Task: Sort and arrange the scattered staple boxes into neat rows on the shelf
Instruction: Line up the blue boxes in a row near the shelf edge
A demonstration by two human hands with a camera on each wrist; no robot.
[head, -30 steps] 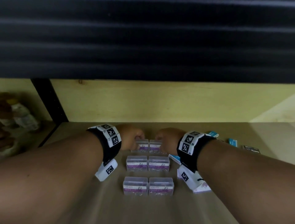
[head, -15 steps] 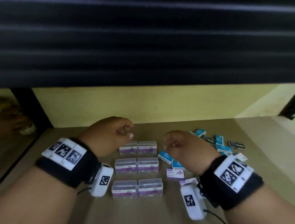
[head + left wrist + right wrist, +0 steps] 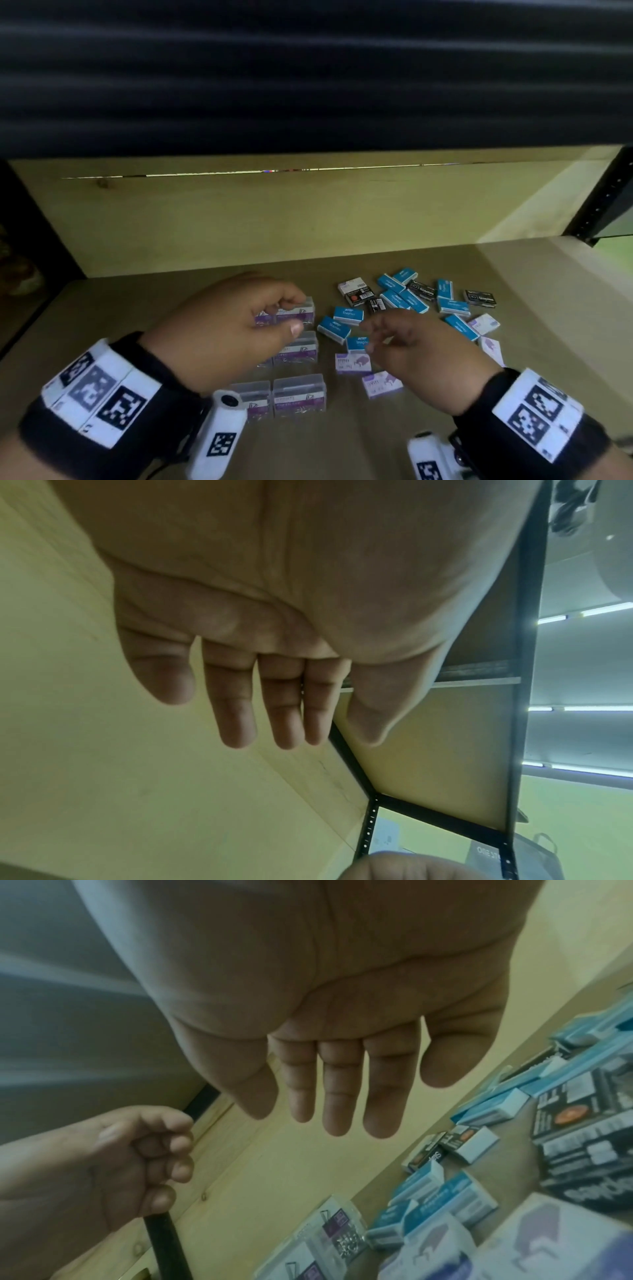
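Note:
Six clear staple boxes with purple labels [image 3: 298, 394] sit in a two-wide, three-deep block on the shelf board [image 3: 534, 370]. My left hand [image 3: 294, 316] hovers over the block's far rows, fingers loosely bent and holding nothing; in the left wrist view its fingers [image 3: 281, 710] hang empty. My right hand [image 3: 370, 336] floats just right of the block, above a blue staple box [image 3: 356, 343], also empty. The right wrist view shows its fingers [image 3: 337, 1096] straight. Scattered blue boxes [image 3: 348, 315], black boxes [image 3: 480, 297] and white-purple boxes [image 3: 352, 363] lie to the right.
A pale wooden back panel [image 3: 274, 222] closes the shelf behind. The dark edge of the shelf above [image 3: 308, 85] hangs low overhead. A black upright post [image 3: 604, 195] stands at the right end, and another [image 3: 37, 219] at the left.
Both hands have drawn back from the far row of clear boxes and loosened from fists. My head has turned right, bringing the scattered pile into view.

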